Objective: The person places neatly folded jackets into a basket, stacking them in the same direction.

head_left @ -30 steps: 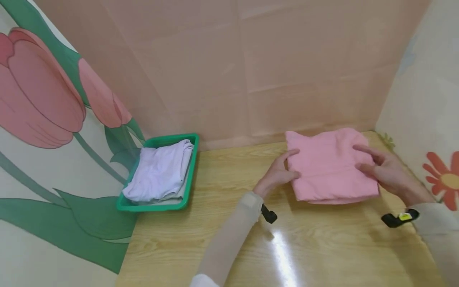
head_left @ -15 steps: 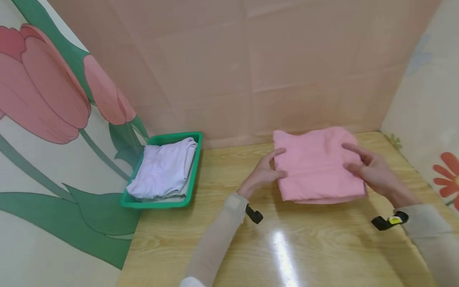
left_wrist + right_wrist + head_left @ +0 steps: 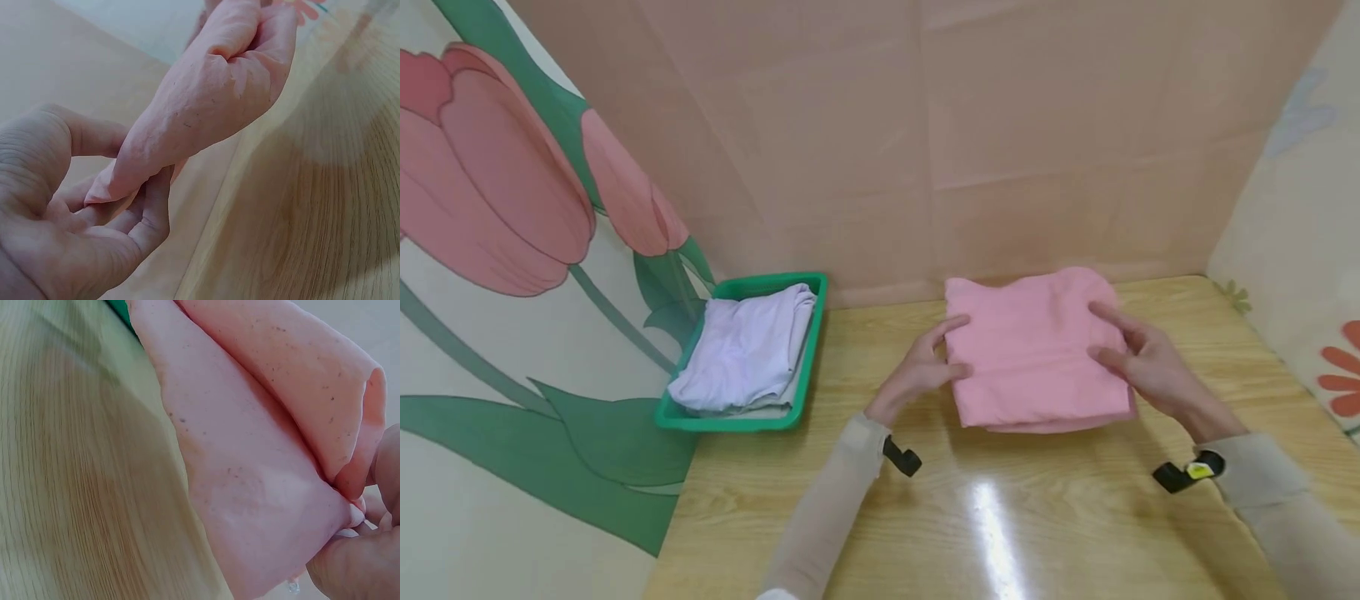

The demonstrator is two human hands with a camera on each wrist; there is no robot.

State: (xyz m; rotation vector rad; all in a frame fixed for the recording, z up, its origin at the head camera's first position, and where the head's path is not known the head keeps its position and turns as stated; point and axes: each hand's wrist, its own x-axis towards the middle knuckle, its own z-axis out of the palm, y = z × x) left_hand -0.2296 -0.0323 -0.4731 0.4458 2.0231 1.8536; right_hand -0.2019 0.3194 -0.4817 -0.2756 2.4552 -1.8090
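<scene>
A folded pink cloth (image 3: 1037,358), maybe a garment, is held up off the wooden table between both hands. My left hand (image 3: 917,371) grips its left edge, thumb on the near face and other fingers beneath, as the left wrist view shows on the cloth's folded end (image 3: 194,112). At the opposite edge my right hand (image 3: 1150,367) pinches the layers; in the right wrist view the pink folds (image 3: 262,469) fan out from those fingers. The right fingertips are partly hidden by the cloth.
On the table's left stands a green tray (image 3: 816,358) with folded pale lilac and grey cloths (image 3: 745,350) in it. Bare wood (image 3: 880,333) lies between tray and pink cloth. A peach-coloured sheet (image 3: 887,167) hangs behind, and flower-painted walls flank the table (image 3: 1075,517).
Both hands have carried the pink cloth leftward, towards the green tray. The view has shifted slightly too. The grips look the same, and the tray's contents are unchanged.
</scene>
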